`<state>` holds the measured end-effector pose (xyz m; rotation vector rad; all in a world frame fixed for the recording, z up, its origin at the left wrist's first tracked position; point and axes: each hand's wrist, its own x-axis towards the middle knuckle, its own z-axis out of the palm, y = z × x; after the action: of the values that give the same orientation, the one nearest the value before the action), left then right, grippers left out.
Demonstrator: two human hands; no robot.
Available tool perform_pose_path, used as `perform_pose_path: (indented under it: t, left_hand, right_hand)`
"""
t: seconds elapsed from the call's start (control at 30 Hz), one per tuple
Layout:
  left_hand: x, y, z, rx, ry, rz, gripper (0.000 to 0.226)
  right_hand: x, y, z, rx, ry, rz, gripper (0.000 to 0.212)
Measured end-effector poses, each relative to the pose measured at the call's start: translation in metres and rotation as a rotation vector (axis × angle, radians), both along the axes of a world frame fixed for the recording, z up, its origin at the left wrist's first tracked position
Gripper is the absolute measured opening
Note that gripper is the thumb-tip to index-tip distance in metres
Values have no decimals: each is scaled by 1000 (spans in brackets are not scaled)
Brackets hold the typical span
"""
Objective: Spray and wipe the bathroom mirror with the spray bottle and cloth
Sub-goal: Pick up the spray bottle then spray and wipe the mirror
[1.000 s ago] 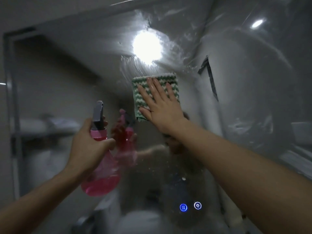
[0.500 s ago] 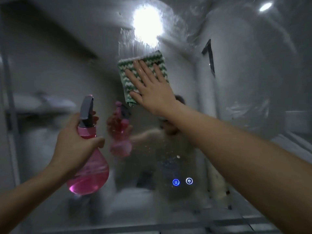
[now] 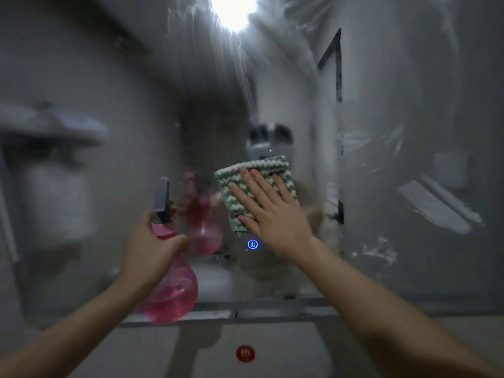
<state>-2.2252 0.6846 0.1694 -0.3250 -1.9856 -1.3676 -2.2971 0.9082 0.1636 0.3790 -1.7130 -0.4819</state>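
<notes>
The bathroom mirror [image 3: 114, 77] fills most of the view, streaked with wet smears and a bright lamp reflection at the top. My right hand [image 3: 275, 214] lies flat, fingers spread, pressing a green-and-white zigzag cloth [image 3: 231, 184] against the lower middle of the glass. My left hand [image 3: 147, 249] grips the neck of a pink spray bottle [image 3: 174, 293] with a grey trigger head, held upright just in front of the mirror, left of the cloth. The bottle's reflection shows beside it.
A lit blue touch button [image 3: 252, 244] glows on the mirror just below the cloth. The mirror's lower frame edge [image 3: 272, 312] runs across the bottom. Beneath it is a pale surface with a red round sticker [image 3: 245, 353]. White foam streaks [image 3: 436, 208] mark the right glass.
My right hand has dragged the cloth down the mirror from near the lamp reflection to just above the blue button. The view has tilted down; the bottle stays in my left hand.
</notes>
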Motion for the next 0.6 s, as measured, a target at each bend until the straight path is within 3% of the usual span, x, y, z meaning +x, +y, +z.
perform_pose_path:
  t: [0.27, 0.6]
  left_hand:
    - [9, 12, -23, -90, -7, -70, 52]
    - [-2, 37, -39, -35, -38, -94, 56]
  right_hand:
    - [14, 68, -16, 15, 46, -47, 52]
    - [38, 121, -59, -265, -21, -107, 59]
